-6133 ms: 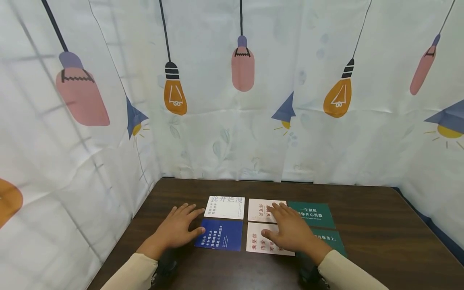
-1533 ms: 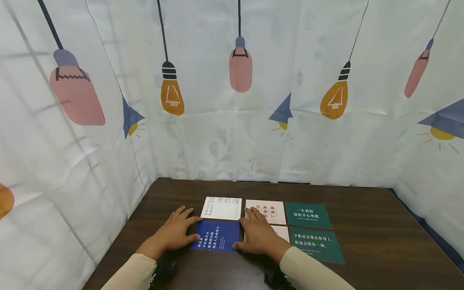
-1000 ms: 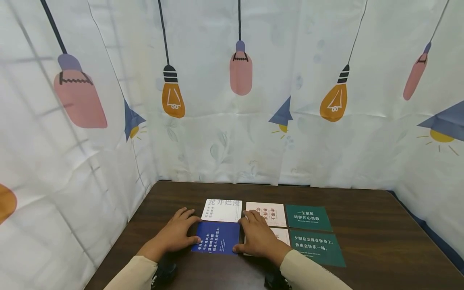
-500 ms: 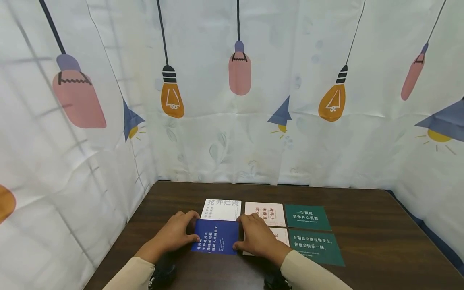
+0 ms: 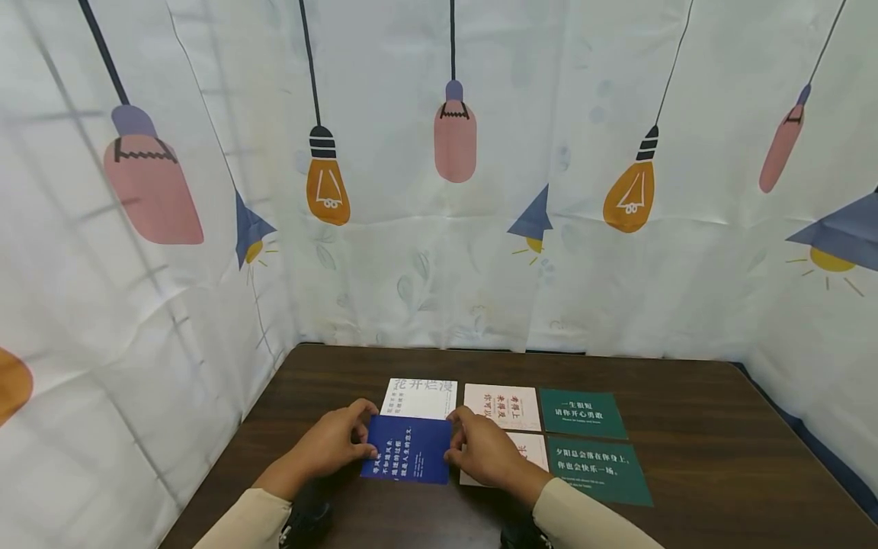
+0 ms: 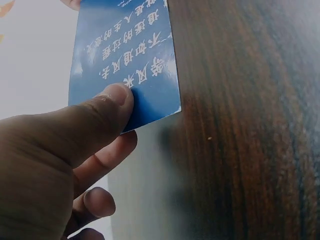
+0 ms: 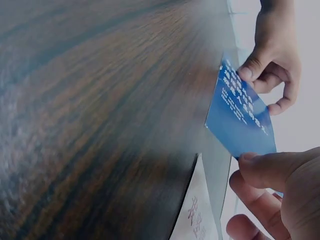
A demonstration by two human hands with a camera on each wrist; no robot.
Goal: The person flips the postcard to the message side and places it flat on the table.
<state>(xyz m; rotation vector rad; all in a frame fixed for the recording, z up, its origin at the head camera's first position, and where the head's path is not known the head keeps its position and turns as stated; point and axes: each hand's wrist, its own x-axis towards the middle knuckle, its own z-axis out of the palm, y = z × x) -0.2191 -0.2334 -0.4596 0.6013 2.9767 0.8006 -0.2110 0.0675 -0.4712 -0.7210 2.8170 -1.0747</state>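
Observation:
A blue card (image 5: 411, 450) with white writing is pinched at both side edges. My left hand (image 5: 329, 444) grips its left edge, thumb (image 6: 117, 97) on the printed face and fingers beneath. At the right edge, my right hand (image 5: 483, 450) pinches it the same way, thumb on top. Both wrist views show the card lifted off the table and tilted. Just beyond it lies a white card (image 5: 420, 398), its near edge overlapped by the blue one in the head view. A pale pink card (image 5: 531, 447) lies partly hidden under my right hand.
Another pale pink card (image 5: 504, 406) lies in the far row. Two green cards (image 5: 583, 414) lie to the right, one behind the other. The dark wooden table (image 5: 713, 435) extends rightward. A printed white curtain (image 5: 439, 290) hangs behind and along the left side.
My right hand has moved left from the pale pink cards to the blue card. Both hands' fingers have curled from spread to pinching, and the blue card has risen slightly.

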